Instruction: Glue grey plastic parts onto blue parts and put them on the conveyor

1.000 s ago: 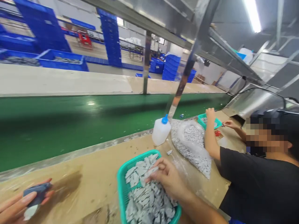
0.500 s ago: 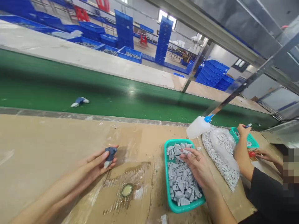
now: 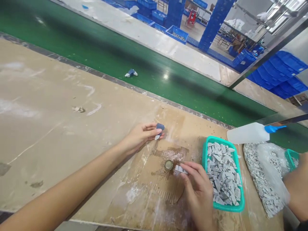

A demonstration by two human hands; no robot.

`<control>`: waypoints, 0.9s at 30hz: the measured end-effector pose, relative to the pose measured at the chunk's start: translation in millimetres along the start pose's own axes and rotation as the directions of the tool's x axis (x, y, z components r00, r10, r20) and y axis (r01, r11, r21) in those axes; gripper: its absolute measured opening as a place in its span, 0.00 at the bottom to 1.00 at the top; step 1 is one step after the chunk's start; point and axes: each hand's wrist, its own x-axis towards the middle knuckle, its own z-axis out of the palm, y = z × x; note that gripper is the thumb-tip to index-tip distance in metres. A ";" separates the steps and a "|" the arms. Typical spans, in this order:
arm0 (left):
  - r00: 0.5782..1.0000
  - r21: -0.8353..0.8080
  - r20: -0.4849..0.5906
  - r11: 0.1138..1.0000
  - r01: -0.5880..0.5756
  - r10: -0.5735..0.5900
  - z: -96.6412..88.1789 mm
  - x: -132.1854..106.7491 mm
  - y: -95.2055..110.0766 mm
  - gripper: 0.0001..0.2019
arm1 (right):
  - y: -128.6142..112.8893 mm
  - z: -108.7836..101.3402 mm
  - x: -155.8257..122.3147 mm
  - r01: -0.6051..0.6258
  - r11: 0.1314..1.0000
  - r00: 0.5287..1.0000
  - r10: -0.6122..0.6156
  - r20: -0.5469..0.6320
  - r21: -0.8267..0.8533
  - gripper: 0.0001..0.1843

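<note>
Between the fingers of my left hand [image 3: 144,134] is a small dark blue and white plastic part [image 3: 160,127], held above the cardboard. My right hand [image 3: 198,187] pinches a small light grey plastic piece [image 3: 181,169]. Just left of that piece, a small round cap-like dish [image 3: 168,165] sits on a wet, torn patch of cardboard. Beside my right hand stands a green basket [image 3: 242,202] full of similar grey pieces [image 3: 222,173].
A white squeeze bottle [image 3: 247,133] with a blue nozzle lies behind the basket. Right of it are a plastic bag of grey pieces [image 3: 261,183] and a co-worker's blurred arm [image 3: 297,186]. A blue-white part [image 3: 131,73] lies on the green belt [image 3: 192,93].
My right hand has left the basket with a grey piece and come over beside the round dish. My left hand still holds the blue and white part. The view has turned left and down.
</note>
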 end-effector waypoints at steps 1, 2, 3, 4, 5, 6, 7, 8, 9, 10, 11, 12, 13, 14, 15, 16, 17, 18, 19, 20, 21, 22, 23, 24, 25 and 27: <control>1.000 0.002 0.013 1.000 -0.010 0.010 -0.1 -0.8 -0.5 0.19 | 0.5 8.5 -0.2 0.029 1.000 0.999 -0.029 0.013 -0.001 0.10; 0.999 0.004 0.027 1.000 -0.018 0.018 -0.1 -1.7 -0.8 0.18 | 2.6 15.0 -0.4 0.045 0.999 0.999 -0.045 0.022 -0.004 0.11; 0.999 0.004 0.041 1.000 -0.027 0.027 0.2 -2.5 -1.0 0.18 | 5.7 19.6 -0.8 0.051 0.999 0.998 -0.051 0.031 -0.007 0.12; 0.998 -0.002 0.050 0.999 -0.037 0.037 0.5 -3.2 -0.9 0.17 | 9.1 22.5 -1.4 0.053 0.999 0.998 -0.053 0.038 -0.008 0.13; 0.997 -0.015 0.056 0.999 -0.046 0.047 0.8 -3.8 -0.6 0.17 | 12.5 24.1 -2.3 0.055 0.998 0.998 -0.054 0.045 -0.007 0.13; 0.997 -0.032 0.060 0.998 -0.055 0.057 1.2 -4.2 -0.2 0.16 | 15.3 24.8 -3.2 0.058 0.998 0.997 -0.058 0.050 -0.006 0.14; 0.996 -0.048 0.063 0.997 -0.061 0.064 1.5 -4.4 0.3 0.16 | 17.3 25.0 -4.2 0.067 0.998 0.996 -0.066 0.052 -0.004 0.14; 0.996 -0.063 0.063 0.996 -0.065 0.069 1.8 -4.6 0.7 0.16 | 18.6 25.1 -5.0 0.079 0.997 0.996 -0.079 0.051 -0.002 0.15; 0.996 -0.073 0.062 0.995 -0.066 0.070 2.1 -4.8 1.0 0.15 | 19.2 25.3 -5.5 0.095 0.995 0.994 -0.095 0.052 -0.003 0.15; 0.996 -0.078 0.059 0.995 -0.063 0.068 2.3 -4.9 1.2 0.15 | 19.2 25.7 -5.9 0.110 0.994 0.993 -0.110 0.053 -0.008 0.16; 0.996 -0.078 0.057 0.995 -0.061 0.065 2.4 -4.9 1.2 0.14 | 19.0 26.1 -6.0 0.127 0.992 0.990 -0.126 0.054 -0.017 0.16; 0.996 -0.078 0.054 0.995 -0.062 0.066 2.3 -4.9 1.0 0.14 | 18.8 26.7 -6.0 0.144 0.989 0.988 -0.142 0.055 -0.028 0.17; 0.996 -0.076 0.055 0.995 -0.064 0.069 2.2 -4.8 0.7 0.13 | 18.6 27.3 -5.9 0.164 0.986 0.985 -0.161 0.056 -0.040 0.18; 0.995 -0.070 0.061 0.995 -0.070 0.075 1.9 -4.6 0.2 0.12 | 18.5 27.9 -5.9 0.183 0.982 0.982 -0.180 0.057 -0.051 0.19; 0.994 -0.059 0.070 0.995 -0.079 0.083 1.5 -4.3 -0.4 0.12 | 18.6 28.4 -5.8 0.201 0.978 0.979 -0.197 0.059 -0.059 0.20; 0.992 -0.043 0.081 0.995 -0.089 0.093 1.0 -3.9 -0.9 0.11 | 18.8 28.9 -5.7 0.217 0.974 0.975 -0.213 0.061 -0.065 0.21; 0.991 -0.026 0.092 0.995 -0.097 0.099 0.4 -3.5 -1.5 0.11 | 18.9 29.4 -5.7 0.236 0.969 0.971 -0.232 0.062 -0.071 0.22; 0.990 -0.010 0.100 0.995 -0.102 0.103 -0.1 -3.1 -1.9 0.10 | 19.0 29.9 -5.7 0.255 0.964 0.966 -0.250 0.064 -0.079 0.23; 0.989 0.001 0.104 0.994 -0.105 0.104 -0.7 -2.6 -2.4 0.10 | 19.0 30.3 -5.7 0.273 0.958 0.961 -0.268 0.064 -0.087 0.24; 0.989 0.009 0.103 0.994 -0.105 0.103 -1.2 -2.3 -2.7 0.10 | 18.8 30.8 -5.6 0.290 0.952 0.956 -0.285 0.064 -0.096 0.25; 0.990 0.018 0.101 0.995 -0.101 0.099 -1.6 -2.0 -2.9 0.10 | 18.6 31.3 -5.5 0.309 0.945 0.951 -0.304 0.063 -0.104 0.25; 0.991 0.031 0.097 0.995 -0.098 0.094 -2.0 -1.9 -3.1 0.10 | 18.5 31.7 -5.4 0.324 0.940 0.946 -0.319 0.063 -0.110 0.26; 0.992 0.045 0.091 0.994 -0.096 0.092 -2.2 -1.8 -3.3 0.11 | 18.4 32.0 -5.3 0.335 0.935 0.942 -0.330 0.063 -0.116 0.27; 0.992 0.064 0.087 0.993 -0.095 0.089 -2.4 -1.9 -3.4 0.11 | 18.4 32.2 -5.3 0.345 0.931 0.939 -0.339 0.063 -0.120 0.27; 0.992 0.084 0.086 0.992 -0.094 0.087 -2.5 -2.0 -3.5 0.11 | 18.7 32.3 -5.4 0.354 0.927 0.935 -0.349 0.063 -0.124 0.28; 0.992 0.117 0.089 0.989 -0.094 0.084 -2.6 -2.5 -3.5 0.12 | 19.5 32.2 -5.8 0.369 0.920 0.929 -0.362 0.070 -0.132 0.28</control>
